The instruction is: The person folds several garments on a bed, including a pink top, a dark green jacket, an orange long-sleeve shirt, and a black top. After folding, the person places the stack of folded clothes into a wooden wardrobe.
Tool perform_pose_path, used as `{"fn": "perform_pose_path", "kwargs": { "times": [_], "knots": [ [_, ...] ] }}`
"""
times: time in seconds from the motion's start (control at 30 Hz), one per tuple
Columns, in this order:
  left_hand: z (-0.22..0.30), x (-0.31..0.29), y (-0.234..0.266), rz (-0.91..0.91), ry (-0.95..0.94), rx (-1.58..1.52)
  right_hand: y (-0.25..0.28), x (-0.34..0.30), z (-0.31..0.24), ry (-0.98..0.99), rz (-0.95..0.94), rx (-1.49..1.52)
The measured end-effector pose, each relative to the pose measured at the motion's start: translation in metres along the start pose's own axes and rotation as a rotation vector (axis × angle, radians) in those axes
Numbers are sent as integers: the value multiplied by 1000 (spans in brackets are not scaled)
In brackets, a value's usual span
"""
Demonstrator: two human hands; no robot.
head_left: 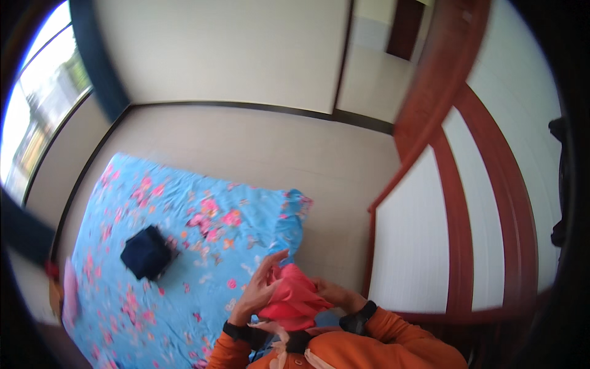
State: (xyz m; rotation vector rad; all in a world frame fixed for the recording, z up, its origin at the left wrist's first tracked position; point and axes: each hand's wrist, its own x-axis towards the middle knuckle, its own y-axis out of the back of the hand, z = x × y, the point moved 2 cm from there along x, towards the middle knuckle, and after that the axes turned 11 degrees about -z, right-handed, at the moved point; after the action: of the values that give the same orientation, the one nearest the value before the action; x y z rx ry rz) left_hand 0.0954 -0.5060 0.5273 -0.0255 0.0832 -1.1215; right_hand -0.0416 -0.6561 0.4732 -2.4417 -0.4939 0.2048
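Observation:
A bunched pinkish-red cloth (294,299) is held up close in front of my body, past the right edge of the bed. My left hand (259,291) grips its left side, fingers pointing up and partly spread, thumb against the fabric. On the other side my right hand (337,294) holds the cloth, with its fingertips partly hidden by the folds. What kind of garment or cloth it is cannot be made out. A dark navy folded cloth bundle (147,253) lies on the bed, away from both hands.
A bed with a blue flowered sheet (203,277) fills the lower left. Beside it a pink pillow-like thing (70,292) shows at the left edge. A red-framed white wardrobe or door panel (412,240) stands at right. Windows and dark blue curtains (101,61) are at left.

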Motion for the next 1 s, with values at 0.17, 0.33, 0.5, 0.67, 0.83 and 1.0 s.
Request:
{"fn": "perform_pose_path", "kwargs": {
  "times": [0.17,0.33,0.5,0.67,0.83,1.0],
  "knots": [
    [-32,-6,-61,-437,158,-188,4,-57,-31,129,256,-674],
    [-80,-33,-111,-367,398,-239,3,-120,-17,319,640,-618],
    [-101,-23,-147,-286,377,-189,-4,-190,16,453,879,-102],
    [-73,30,-212,-475,-18,64,-72,-249,34,700,935,-31],
    [-41,38,-304,-1083,-18,-46,-122,-261,50,566,1611,-501],
    [-48,14,-347,-1307,331,-465,-175,-278,84,1165,1723,0]
  ]
}}
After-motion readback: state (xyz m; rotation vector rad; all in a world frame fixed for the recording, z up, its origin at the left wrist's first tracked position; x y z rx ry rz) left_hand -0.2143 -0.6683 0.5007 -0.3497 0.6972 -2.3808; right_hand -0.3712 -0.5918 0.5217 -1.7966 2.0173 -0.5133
